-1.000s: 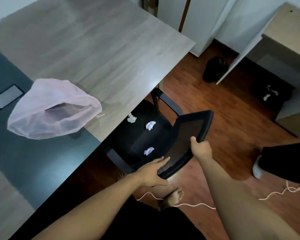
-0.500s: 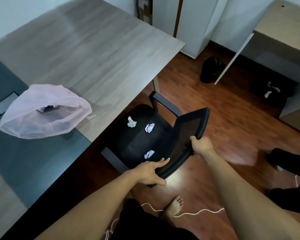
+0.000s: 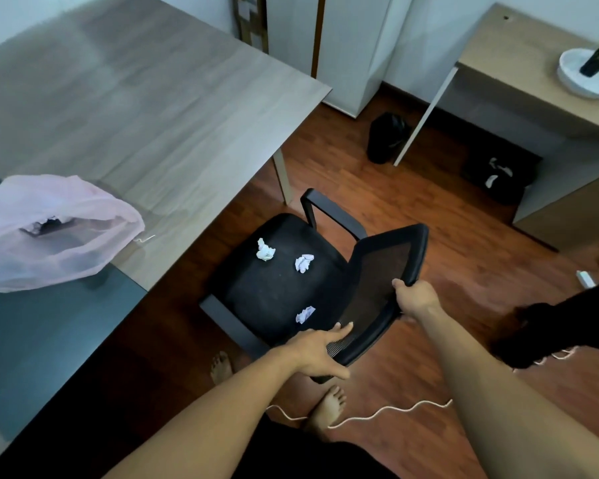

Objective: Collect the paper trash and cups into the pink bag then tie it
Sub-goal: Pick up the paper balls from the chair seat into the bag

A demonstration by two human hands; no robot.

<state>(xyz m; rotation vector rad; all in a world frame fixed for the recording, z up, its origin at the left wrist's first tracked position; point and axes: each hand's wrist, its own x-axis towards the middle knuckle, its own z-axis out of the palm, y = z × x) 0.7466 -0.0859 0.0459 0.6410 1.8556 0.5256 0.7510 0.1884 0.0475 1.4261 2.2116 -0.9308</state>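
Observation:
A black office chair (image 3: pixel 281 288) stands beside the wooden table (image 3: pixel 146 98). Three crumpled white paper balls lie on its seat: one at the far left (image 3: pixel 265 250), one at the far right (image 3: pixel 304 263), one near the backrest (image 3: pixel 305 314). My left hand (image 3: pixel 320 350) rests on the lower edge of the mesh backrest, fingers spread over it. My right hand (image 3: pixel 415 299) grips the backrest's top rim. The pink bag (image 3: pixel 49 233) lies open on the table's near edge at the left, something dark inside it.
A white cord (image 3: pixel 377 414) snakes over the wooden floor by my bare feet (image 3: pixel 327 406). Another person's dark-clothed leg (image 3: pixel 561 323) is at the right. A black bin (image 3: pixel 386 136) stands by a second desk (image 3: pixel 533 81) holding a potted plant.
The chair has come out from under the table toward me, with both hands on its backrest. The view has shifted, showing more of the right desk.

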